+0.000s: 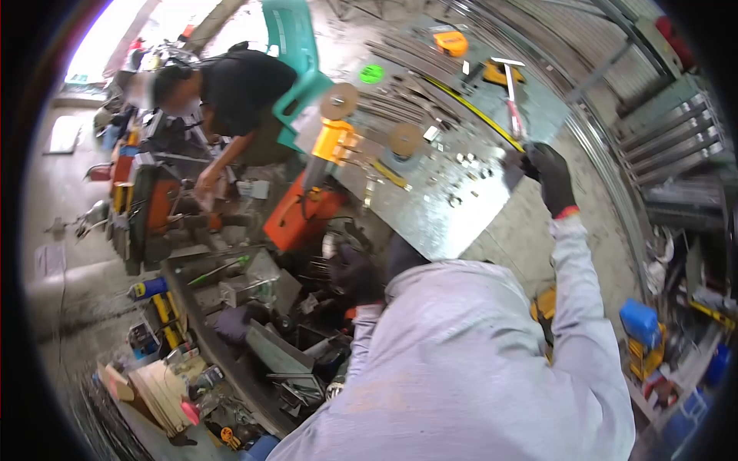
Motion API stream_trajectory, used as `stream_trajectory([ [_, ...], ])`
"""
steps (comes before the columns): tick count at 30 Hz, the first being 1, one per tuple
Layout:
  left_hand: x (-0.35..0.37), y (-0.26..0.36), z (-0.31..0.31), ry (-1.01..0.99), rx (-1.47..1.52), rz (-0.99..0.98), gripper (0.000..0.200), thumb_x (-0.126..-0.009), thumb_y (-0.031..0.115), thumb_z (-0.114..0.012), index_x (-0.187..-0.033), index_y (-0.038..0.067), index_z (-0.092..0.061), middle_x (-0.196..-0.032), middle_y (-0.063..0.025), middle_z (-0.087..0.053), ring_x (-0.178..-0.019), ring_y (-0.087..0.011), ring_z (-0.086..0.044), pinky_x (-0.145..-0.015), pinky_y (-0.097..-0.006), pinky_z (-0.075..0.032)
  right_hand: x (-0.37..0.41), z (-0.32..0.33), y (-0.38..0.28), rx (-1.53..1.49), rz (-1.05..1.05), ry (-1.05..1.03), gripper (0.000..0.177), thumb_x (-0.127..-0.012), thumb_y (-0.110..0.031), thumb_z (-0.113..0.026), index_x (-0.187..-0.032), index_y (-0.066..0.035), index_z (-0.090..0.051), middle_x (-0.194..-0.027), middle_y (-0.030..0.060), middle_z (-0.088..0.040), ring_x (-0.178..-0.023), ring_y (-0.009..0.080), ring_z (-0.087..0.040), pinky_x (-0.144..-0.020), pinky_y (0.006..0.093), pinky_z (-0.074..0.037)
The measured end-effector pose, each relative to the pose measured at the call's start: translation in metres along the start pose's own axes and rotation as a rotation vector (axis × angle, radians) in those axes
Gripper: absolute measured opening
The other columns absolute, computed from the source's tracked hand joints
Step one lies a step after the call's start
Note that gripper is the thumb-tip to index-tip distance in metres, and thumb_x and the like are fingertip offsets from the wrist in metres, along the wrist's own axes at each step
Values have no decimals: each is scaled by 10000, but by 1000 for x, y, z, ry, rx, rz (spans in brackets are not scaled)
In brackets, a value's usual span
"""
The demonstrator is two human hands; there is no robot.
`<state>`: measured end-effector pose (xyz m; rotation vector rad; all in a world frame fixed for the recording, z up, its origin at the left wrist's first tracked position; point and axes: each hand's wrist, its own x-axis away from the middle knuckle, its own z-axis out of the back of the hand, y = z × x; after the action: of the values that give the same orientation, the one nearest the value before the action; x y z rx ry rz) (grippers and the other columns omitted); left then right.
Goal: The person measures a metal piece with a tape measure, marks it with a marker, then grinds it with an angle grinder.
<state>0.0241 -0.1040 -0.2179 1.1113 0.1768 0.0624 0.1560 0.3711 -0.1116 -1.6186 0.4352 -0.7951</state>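
Observation:
My right hand, in a dark glove with a red cuff, is at the right edge of the metal-topped table. Its fingers look closed beside the near end of a long yellow strip; what they hold is too blurred to name. A hammer lies just beyond. My left hand, also dark-gloved, is low over the near end of a bin of metal scraps. Its fingers are dark and smeared, close to a small shiny piece. I cannot tell whether it grips anything.
A yellow angle grinder, cutting discs, metal bars and an orange tape measure lie on the table. A person bends over equipment at the left, near a green chair. An orange case stands by the table.

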Motion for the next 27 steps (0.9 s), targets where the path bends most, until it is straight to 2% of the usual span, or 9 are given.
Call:
stream_trajectory([
  [1,-12,71,-3,72,-316,-376,364,-1106,146,-615,-1415,-46,-634,-1352,-174,-711,-1194,-285,-689,-1067,-397,-546,-6,3,4,50,4,-14,268,-1056,-264,-616,-1098,-22,-722,-933,34,-720,-827,112,-693,-798,285,-565],
  [2,-22,102,-15,126,-113,-313,343,-1105,139,-622,-1394,-45,-643,-1326,-162,-718,-1164,-276,-698,-1047,-381,-550,-15,7,14,24,-18,-46,308,-1065,-274,-663,-1225,-16,-717,-969,23,-725,-878,120,-706,-855,287,-576],
  [6,-59,162,-39,19,623,77,364,-1065,71,-630,-1422,0,-641,-1351,-133,-718,-1189,-225,-712,-985,-364,-590,-42,-8,9,440,92,-6,256,-1024,-241,-672,-1133,-37,-781,-931,37,-738,-862,126,-712,-798,273,-553],
  [8,-71,176,-41,-171,509,-37,344,-1061,65,-634,-1401,31,-668,-1350,-122,-718,-1194,-211,-696,-981,-351,-588,-47,-24,-4,777,172,189,293,-947,-335,-685,-1089,-123,-829,-948,115,-767,-862,308,-744,-828,404,-574],
  [14,-87,83,-51,-294,-288,-712,310,-1007,43,-681,-1315,17,-705,-1278,-159,-734,-1148,-275,-727,-972,-385,-593,-74,-47,-3,1189,368,378,314,-899,-396,-712,-1100,-197,-848,-1140,117,-757,-1085,361,-721,-937,501,-575],
  [15,-77,85,-50,-293,-314,-718,310,-1007,43,-681,-1315,17,-705,-1278,-159,-734,-1148,-275,-727,-972,-385,-593,-78,-51,2,1232,393,374,310,-897,-402,-719,-1094,-201,-850,-1136,116,-759,-1100,358,-718,-948,508,-571],
  [17,-54,94,-52,-341,60,-74,397,-953,91,-764,-1333,4,-687,-1249,-196,-731,-1178,-368,-717,-978,-421,-593,-75,-61,-4,1267,395,269,382,-896,-411,-740,-1194,-184,-818,-1194,126,-751,-1131,352,-711,-979,508,-563],
  [24,-59,106,-54,-229,-397,-442,679,-862,340,-889,-1387,-20,-653,-1213,-275,-729,-1079,-465,-702,-966,-547,-551,-16,-60,-18,1004,715,264,410,-944,-225,-739,-1333,-96,-716,-1241,185,-712,-1132,383,-697,-988,472,-566],
  [27,-72,121,-76,-417,-445,-247,756,-851,379,-894,-1394,-74,-625,-1216,-323,-719,-1122,-492,-695,-975,-548,-549,24,-54,4,808,647,187,357,-961,-204,-718,-1288,-61,-729,-1157,178,-724,-1060,358,-713,-947,458,-570],
])
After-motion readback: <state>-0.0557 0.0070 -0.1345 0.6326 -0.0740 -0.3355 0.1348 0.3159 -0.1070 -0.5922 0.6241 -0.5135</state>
